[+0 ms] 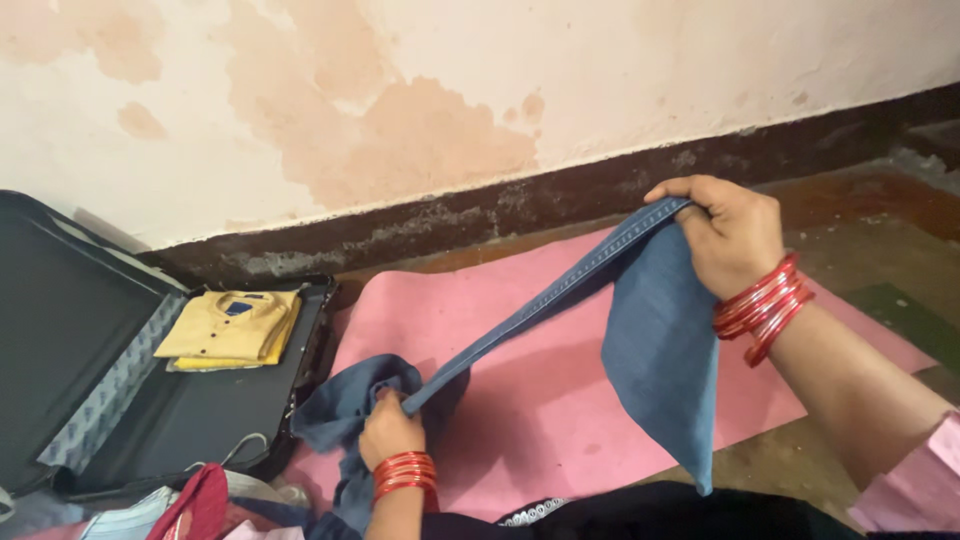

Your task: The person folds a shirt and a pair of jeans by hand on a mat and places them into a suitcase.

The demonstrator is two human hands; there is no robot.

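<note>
The floor (880,225) was bare, dark and worn along the foot of the wall. A pink mat (520,400) lay flat across its middle, one long edge toward the wall. At the mat's left edge an open black suitcase (200,415) rested on the floor, folded yellow shirts (230,328) stacked in its far corner. A green patch (905,315) showed on the floor beyond the mat's right edge.

left wrist: red bangles (404,472) | right wrist: red bangles (762,303) (stacked) | right sleeve (915,478): pink
</note>
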